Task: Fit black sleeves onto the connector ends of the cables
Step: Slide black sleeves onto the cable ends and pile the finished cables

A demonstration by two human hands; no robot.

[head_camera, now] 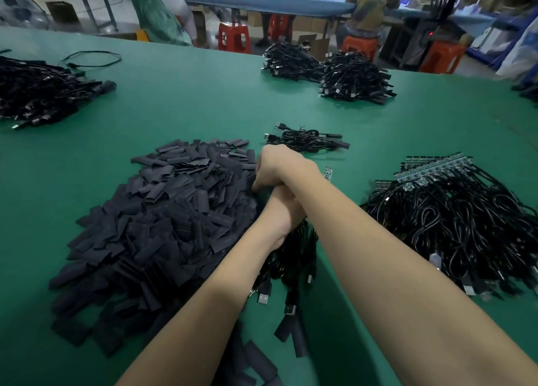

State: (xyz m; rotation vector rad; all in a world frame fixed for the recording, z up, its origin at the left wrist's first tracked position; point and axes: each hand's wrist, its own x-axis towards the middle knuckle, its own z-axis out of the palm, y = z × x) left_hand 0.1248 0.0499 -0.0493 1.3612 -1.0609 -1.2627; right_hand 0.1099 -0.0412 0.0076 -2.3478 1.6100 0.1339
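Sleeves (pixel 163 211) lie in a broad heap of flat black pieces on the green bench (pixel 203 100), spreading to the left of the hands and a little toward the person, their long axes pointing every way with no common direction. Arms cross over the middle of the bench: the right hand (pixel 276 167) reaches leftward over the left wrist, its fingertips down at the near right edge of the heap — touching or picking at a sleeve, though whether anything is pinched cannot be told, since the fingers curl out of sight. Beneath it the left hand (pixel 281 211) grips a bunch of cables (pixel 291 257), fingers curled round the bundle, which hangs back toward the person with its USB connector ends (pixel 263 297) lying on the bench nearest the camera; a few of those ends already wear black sleeves. So the coming move turns on one thing: the sleeve supply lies just left of both hands, touching the right one, while the ends to be covered lie on the near side, below the left hand. A large unworked cable pile (pixel 454 225) with small circuit boards sits to the right, and a small finished-looking bundle (pixel 308 139) rests just beyond the hands.
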